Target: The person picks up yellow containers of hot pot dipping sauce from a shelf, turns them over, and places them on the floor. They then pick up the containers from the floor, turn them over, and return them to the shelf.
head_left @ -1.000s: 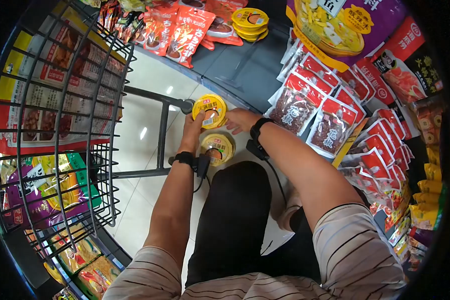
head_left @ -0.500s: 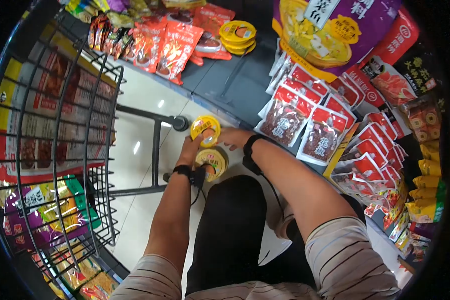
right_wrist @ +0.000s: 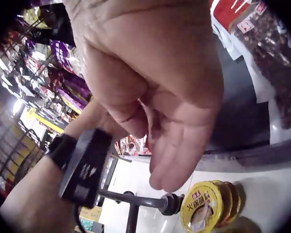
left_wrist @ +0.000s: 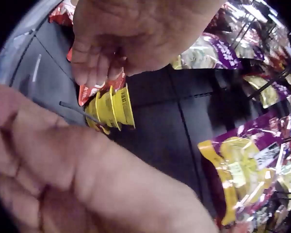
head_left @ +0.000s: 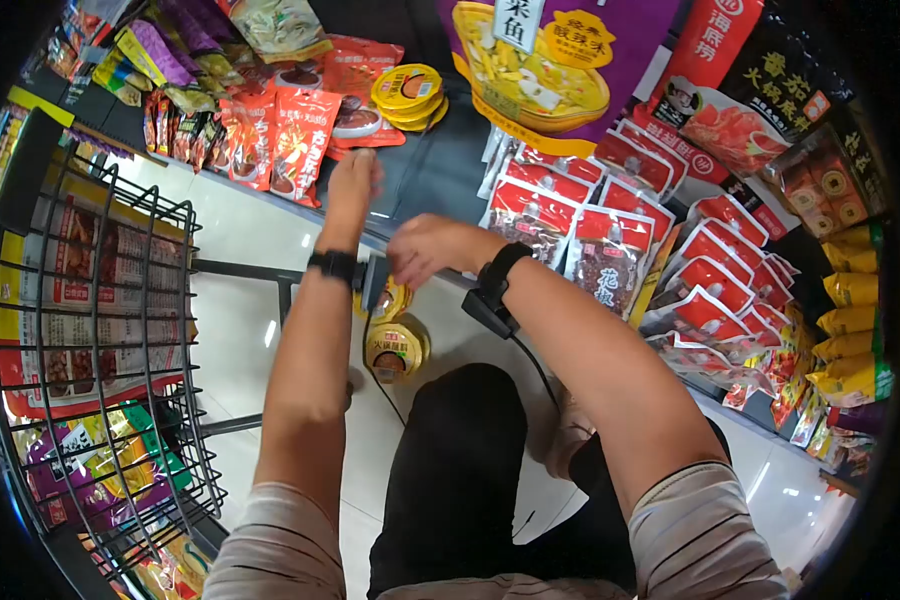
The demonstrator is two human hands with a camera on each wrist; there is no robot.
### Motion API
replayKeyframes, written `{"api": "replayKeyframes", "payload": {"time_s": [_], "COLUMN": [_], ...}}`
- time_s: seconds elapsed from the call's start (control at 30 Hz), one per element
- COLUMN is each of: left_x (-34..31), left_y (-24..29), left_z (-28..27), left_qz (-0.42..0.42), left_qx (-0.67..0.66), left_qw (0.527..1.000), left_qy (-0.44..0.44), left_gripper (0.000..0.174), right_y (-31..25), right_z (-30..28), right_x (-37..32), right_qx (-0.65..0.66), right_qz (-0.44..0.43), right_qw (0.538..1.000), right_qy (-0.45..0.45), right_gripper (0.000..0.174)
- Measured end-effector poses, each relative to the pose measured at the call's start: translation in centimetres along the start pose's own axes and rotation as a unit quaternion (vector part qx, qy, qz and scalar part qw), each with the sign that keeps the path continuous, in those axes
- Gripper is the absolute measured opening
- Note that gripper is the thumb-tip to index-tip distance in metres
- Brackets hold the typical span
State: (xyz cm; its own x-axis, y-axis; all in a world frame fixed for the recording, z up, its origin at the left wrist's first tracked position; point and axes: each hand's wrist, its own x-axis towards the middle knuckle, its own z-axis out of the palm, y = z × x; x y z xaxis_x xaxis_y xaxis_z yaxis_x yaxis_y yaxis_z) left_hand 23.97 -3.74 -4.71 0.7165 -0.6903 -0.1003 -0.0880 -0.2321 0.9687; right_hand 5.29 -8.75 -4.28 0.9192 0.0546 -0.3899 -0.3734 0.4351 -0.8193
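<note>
My left hand (head_left: 355, 190) reaches over the shelf edge, close to a stack of yellow-lidded dipping-sauce tubs (head_left: 407, 92) and the red pouches (head_left: 305, 140). In the left wrist view the tubs (left_wrist: 114, 109) stand ahead of the hand, with nothing in its grasp. My right hand (head_left: 435, 248) hovers near the shelf front, fingers loosely bent and holding nothing. Below it, more yellow-lidded tubs (head_left: 394, 352) are on the floor, one partly hidden by the left wrist's camera. The right wrist view shows these floor tubs (right_wrist: 202, 206) beneath the fingertips.
At left stands a black wire cart (head_left: 100, 330) with large packets inside, its lower frame (head_left: 240, 268) reaching toward the floor tubs. Red-topped spice bags (head_left: 610, 250) line the shelf at right. A big purple-and-yellow bag (head_left: 540, 80) stands behind them.
My left hand has let go of the yellow tub and moved up to the shelf. The tub now sits low by the other floor tubs. My right hand has come away from it.
</note>
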Motion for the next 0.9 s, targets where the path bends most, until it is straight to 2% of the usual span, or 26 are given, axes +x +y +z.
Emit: {"api": "replayKeyframes", "payload": {"time_s": [0.03, 0.17, 0.2, 0.3, 0.33, 0.43, 0.53, 0.6, 0.7, 0.8, 0.9], "left_x": [2.2, 9.0, 9.5, 11.0, 11.5, 11.9, 10.8, 10.9, 11.1, 11.1, 10.8], "left_y": [-0.6, -2.4, -2.3, -2.3, -2.6, -3.6, -2.7, -2.6, -2.8, -2.9, -3.2], "left_z": [0.6, 2.0, 2.8, 4.8, 5.1, 5.9, 6.0, 6.0, 6.2, 6.1, 6.0], "left_qz": [-0.013, -0.063, -0.021, -0.142, -0.146, -0.127, -0.115, -0.139, -0.143, -0.132, -0.128], "left_qx": [0.005, 0.037, 0.096, 0.001, 0.003, -0.118, -0.128, -0.137, -0.149, -0.149, -0.155], "left_qw": [1.000, 0.994, 0.991, 0.988, 0.988, 0.984, 0.984, 0.980, 0.978, 0.980, 0.979], "left_qy": [-0.021, -0.085, -0.086, -0.062, -0.058, -0.036, -0.042, -0.042, -0.026, -0.029, -0.031], "left_gripper": [0.033, 0.031, 0.033, 0.036, 0.035, 0.033, 0.034, 0.030, 0.025, 0.025, 0.024], "right_y": [-0.3, -0.8, -0.7, -0.5, -0.5, -0.1, 0.5, 0.5, 0.3, 0.5, 0.8], "right_z": [-0.6, -1.7, -2.0, -3.0, -3.4, -4.1, -4.7, -4.9, -5.1, -5.0, -4.9], "right_x": [-0.3, -2.1, -2.4, -3.4, -3.5, -3.9, -4.0, -4.2, -4.3, -4.1, -3.5], "right_qx": [0.003, 0.026, 0.041, 0.055, 0.057, 0.066, 0.079, 0.090, 0.080, 0.083, 0.079], "right_qz": [-0.014, -0.042, -0.040, -0.052, -0.051, -0.055, -0.077, -0.086, -0.064, -0.062, -0.064], "right_qw": [0.999, 0.988, 0.986, 0.985, 0.984, 0.981, 0.978, 0.977, 0.977, 0.977, 0.977], "right_qy": [0.029, 0.143, 0.154, 0.157, 0.160, 0.172, 0.179, 0.172, 0.187, 0.189, 0.187], "right_gripper": [0.043, 0.038, 0.036, 0.036, 0.035, 0.035, 0.037, 0.038, 0.031, 0.032, 0.039]}}
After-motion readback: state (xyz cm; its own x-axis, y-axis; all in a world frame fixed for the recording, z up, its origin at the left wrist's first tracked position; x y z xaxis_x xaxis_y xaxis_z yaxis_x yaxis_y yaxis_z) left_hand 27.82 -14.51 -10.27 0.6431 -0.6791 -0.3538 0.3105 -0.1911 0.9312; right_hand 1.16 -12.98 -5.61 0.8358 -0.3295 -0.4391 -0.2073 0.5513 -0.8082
